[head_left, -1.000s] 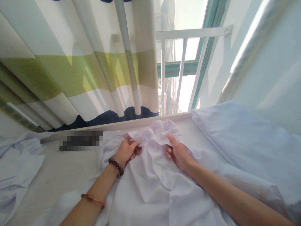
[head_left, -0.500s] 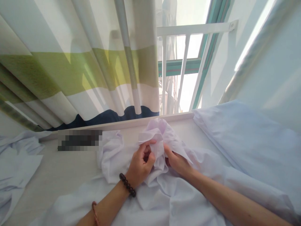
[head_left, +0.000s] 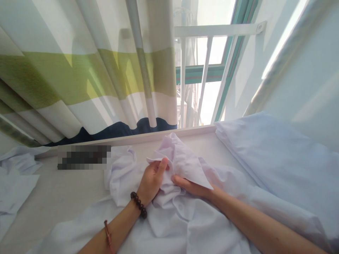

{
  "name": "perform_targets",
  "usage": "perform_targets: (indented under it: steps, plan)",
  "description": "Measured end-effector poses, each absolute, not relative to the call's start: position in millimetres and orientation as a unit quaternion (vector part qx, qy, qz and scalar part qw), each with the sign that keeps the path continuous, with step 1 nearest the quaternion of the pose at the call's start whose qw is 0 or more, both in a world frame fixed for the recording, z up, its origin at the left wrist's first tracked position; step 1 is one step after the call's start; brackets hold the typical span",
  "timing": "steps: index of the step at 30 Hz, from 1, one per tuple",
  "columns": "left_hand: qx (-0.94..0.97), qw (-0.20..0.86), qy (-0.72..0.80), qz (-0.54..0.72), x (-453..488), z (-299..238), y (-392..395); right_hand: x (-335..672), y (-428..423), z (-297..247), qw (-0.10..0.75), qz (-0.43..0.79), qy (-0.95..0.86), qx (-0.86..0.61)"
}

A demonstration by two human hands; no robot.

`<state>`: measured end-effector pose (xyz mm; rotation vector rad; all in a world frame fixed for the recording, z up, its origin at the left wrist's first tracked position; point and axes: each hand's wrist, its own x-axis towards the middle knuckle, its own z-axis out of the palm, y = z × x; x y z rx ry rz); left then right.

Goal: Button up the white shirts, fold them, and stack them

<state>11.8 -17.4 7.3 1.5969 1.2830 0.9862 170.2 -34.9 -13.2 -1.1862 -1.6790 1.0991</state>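
Note:
A crumpled white shirt point(head_left: 169, 225) is spread over the surface in front of me, its pointed collar point(head_left: 186, 160) raised in the middle. My left hand point(head_left: 151, 179) pinches the cloth at the collar's left side, thumb on top and fingers mostly hidden under the fabric. On the other side, my right hand point(head_left: 192, 186) grips the shirt just below the collar, with the thumb showing and the collar point lying over the back of the hand and wrist. Dark beads circle my left wrist, and a thin reddish band sits further up that forearm.
More white cloth point(head_left: 267, 148) lies folded at the right, and another white pile point(head_left: 18, 187) at the left edge. A blurred dark object point(head_left: 84, 157) rests near the back ledge point(head_left: 148, 137). Behind hang a striped curtain point(head_left: 106, 77) and a white railing point(head_left: 217, 31) before the window.
My left thumb has come up onto the cloth, where the fingers were curled before. The collar has turned and spread toward the right, its point now draped over my right hand.

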Motion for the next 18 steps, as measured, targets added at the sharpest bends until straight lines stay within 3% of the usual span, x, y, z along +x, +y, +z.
perform_targets:
  steps: [4,11,18]
  plan:
    - [0.687,0.384,0.500,0.362,14.0,9.7,-15.3,171.9,-34.3,-9.2,0.386,0.401,-0.729,-0.399]
    - [0.659,0.350,0.526,0.408,9.8,7.4,-21.4,169.2,-33.6,-5.7,0.442,0.595,-0.481,-0.469]
    - [0.718,0.246,0.514,0.400,11.1,4.5,-25.6,172.4,-39.2,8.1,0.416,0.595,-0.478,-0.495]
